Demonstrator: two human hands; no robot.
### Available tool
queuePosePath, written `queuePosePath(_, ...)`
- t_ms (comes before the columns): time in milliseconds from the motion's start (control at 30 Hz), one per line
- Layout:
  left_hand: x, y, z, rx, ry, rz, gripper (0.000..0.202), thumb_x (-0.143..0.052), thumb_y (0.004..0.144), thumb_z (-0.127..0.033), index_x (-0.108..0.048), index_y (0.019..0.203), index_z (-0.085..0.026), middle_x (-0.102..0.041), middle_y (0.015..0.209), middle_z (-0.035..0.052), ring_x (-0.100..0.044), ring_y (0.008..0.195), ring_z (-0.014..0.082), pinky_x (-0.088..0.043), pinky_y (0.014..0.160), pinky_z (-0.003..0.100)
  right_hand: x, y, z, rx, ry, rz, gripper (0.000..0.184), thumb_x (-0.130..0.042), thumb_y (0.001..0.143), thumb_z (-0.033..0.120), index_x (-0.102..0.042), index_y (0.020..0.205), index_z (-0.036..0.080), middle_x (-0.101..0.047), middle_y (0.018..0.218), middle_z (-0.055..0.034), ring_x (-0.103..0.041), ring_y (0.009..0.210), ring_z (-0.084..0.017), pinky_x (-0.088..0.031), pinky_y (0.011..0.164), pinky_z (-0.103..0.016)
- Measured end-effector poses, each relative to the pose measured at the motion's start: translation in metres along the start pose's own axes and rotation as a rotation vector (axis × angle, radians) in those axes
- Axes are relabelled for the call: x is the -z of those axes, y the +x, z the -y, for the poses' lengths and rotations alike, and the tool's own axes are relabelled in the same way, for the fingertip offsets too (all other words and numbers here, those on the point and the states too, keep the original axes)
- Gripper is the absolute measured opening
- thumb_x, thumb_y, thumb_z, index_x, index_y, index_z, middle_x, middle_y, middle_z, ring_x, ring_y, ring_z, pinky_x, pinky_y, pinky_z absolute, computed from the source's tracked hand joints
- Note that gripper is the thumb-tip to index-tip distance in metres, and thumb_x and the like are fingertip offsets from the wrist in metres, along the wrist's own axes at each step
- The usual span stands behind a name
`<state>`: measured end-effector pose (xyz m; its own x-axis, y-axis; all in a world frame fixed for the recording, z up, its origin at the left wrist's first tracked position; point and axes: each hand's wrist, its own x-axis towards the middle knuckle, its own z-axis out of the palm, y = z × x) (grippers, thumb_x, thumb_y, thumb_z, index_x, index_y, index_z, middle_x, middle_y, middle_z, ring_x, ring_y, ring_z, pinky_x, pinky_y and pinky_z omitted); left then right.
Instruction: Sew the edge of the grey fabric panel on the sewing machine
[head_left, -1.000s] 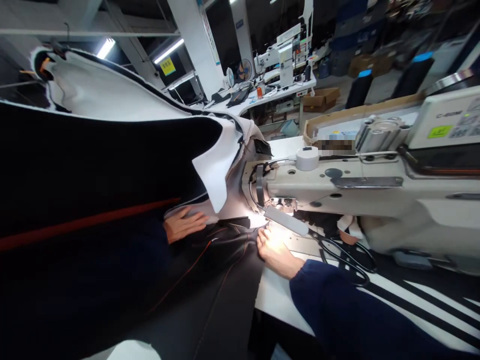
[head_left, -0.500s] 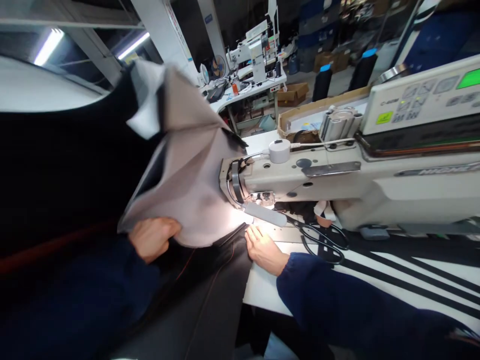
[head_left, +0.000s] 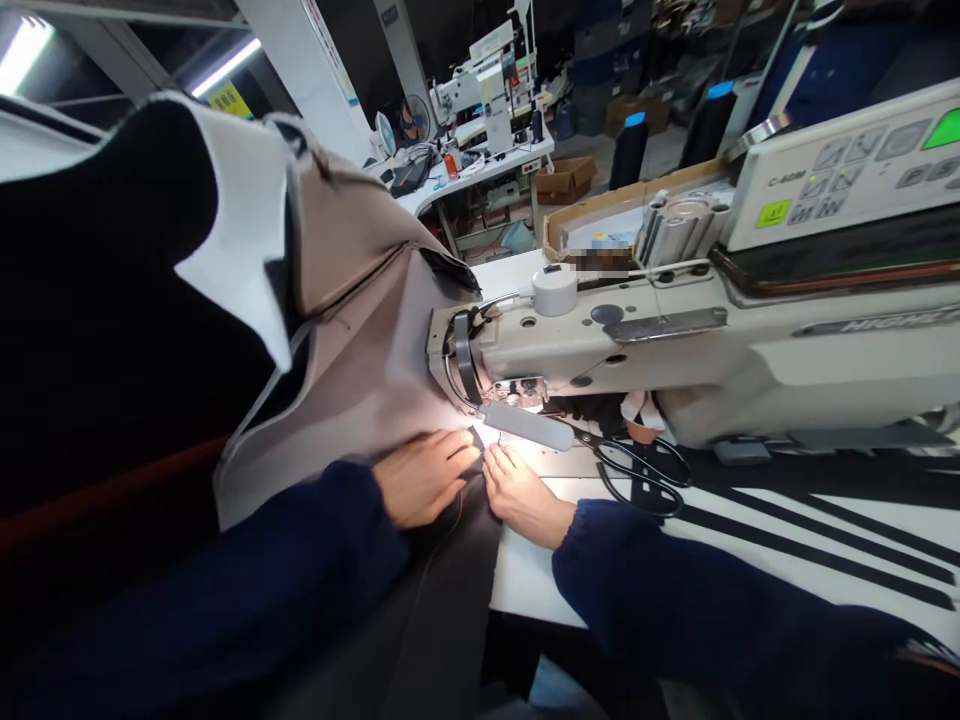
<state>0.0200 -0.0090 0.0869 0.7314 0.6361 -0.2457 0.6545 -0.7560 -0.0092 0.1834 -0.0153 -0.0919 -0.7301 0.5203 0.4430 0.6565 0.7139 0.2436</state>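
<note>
A large black fabric piece (head_left: 427,630) with a red stitched line and a greyish-beige backing (head_left: 337,390) drapes from the left up to the sewing machine (head_left: 615,345). My left hand (head_left: 427,478) is closed on its seam edge, just in front of the lit needle area. Beside it, the fingers of my right hand (head_left: 525,497) pinch the same fabric edge, fingertips close to the left ones. The grey bar (head_left: 529,426) of the machine sits above my fingers. The needle tip and the stitching point are hidden.
Black-handled scissors (head_left: 649,480) lie right of my right hand. Black strips (head_left: 795,540) stretch over the white table (head_left: 536,580). Behind the machine stand a cardboard box (head_left: 559,235) and black thread cones (head_left: 628,155). A control panel (head_left: 847,185) sits on top.
My left hand has moved right along the fabric, from the backing's lower edge to beside my right hand. The raised fabric has shifted and folded; my right hand stays almost in place.
</note>
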Motion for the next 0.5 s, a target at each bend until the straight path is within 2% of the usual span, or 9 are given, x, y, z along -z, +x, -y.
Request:
queuePosePath(67,-0.02,0.027,0.005,0.029,0.033,-0.003,0.036,-0.045,0.092,-0.027,-0.053,0.123,-0.012,-0.053,0.126,0.013,-0.048,0.117,0.0247,-0.041,0.104,0.037,0.001,-0.001,-0.002,0.009,0.014,0.001,0.04,-0.055,0.081,0.018,-0.063,0.114,-0.003,-0.055,0.125,-0.0284,-0.051,0.119,-0.039,-0.041,0.101,-0.051)
queuePosePath(133,-0.04,0.046,0.015,0.122,0.026,0.023,0.038,-0.046,0.092,-0.029,-0.054,0.125,-0.012,-0.053,0.129,0.013,-0.049,0.118,0.0255,-0.041,0.105,0.038,0.002,-0.003,-0.004,0.006,0.025,0.009,0.04,-0.053,0.082,0.017,-0.062,0.116,-0.003,-0.054,0.126,-0.0274,-0.051,0.12,-0.038,-0.043,0.099,-0.05)
queuePosePath(267,-0.067,0.062,0.037,0.231,-0.02,-0.022,0.043,-0.047,0.09,-0.023,-0.052,0.13,-0.011,-0.052,0.134,0.0126,-0.048,0.122,0.0254,-0.04,0.108,0.038,0.005,-0.002,-0.011,0.022,0.075,0.047,0.041,-0.05,0.083,0.016,-0.06,0.118,-0.004,-0.053,0.127,-0.0283,-0.051,0.119,-0.038,-0.045,0.098,-0.048)
queuePosePath(367,-0.077,0.066,0.051,0.198,-0.018,-0.077,0.04,-0.044,0.088,-0.018,-0.057,0.125,-0.015,-0.056,0.129,0.0112,-0.049,0.122,0.0253,-0.037,0.11,0.041,0.009,-0.002,-0.021,0.069,0.117,0.068,0.041,-0.05,0.083,0.017,-0.06,0.117,-0.002,-0.056,0.125,-0.0254,-0.053,0.118,-0.035,-0.045,0.099,-0.045)
queuePosePath(433,-0.08,0.066,0.056,0.116,-0.014,-0.051,0.04,-0.044,0.086,-0.016,-0.06,0.122,-0.017,-0.058,0.127,0.0101,-0.05,0.121,0.0253,-0.037,0.11,0.041,0.01,-0.004,-0.028,0.098,0.139,0.078,0.039,-0.049,0.082,0.014,-0.061,0.116,0.0,-0.057,0.125,-0.0225,-0.053,0.118,-0.031,-0.044,0.1,-0.041)
queuePosePath(500,-0.081,0.064,0.057,0.046,-0.002,-0.011,0.041,-0.046,0.085,-0.017,-0.06,0.124,-0.018,-0.057,0.128,0.0104,-0.049,0.123,0.0261,-0.038,0.109,0.041,0.01,-0.007,-0.032,0.024,0.212,0.08,0.036,-0.045,0.083,0.012,-0.063,0.113,0.005,-0.059,0.125,-0.0178,-0.053,0.118,-0.026,-0.042,0.101,-0.035)
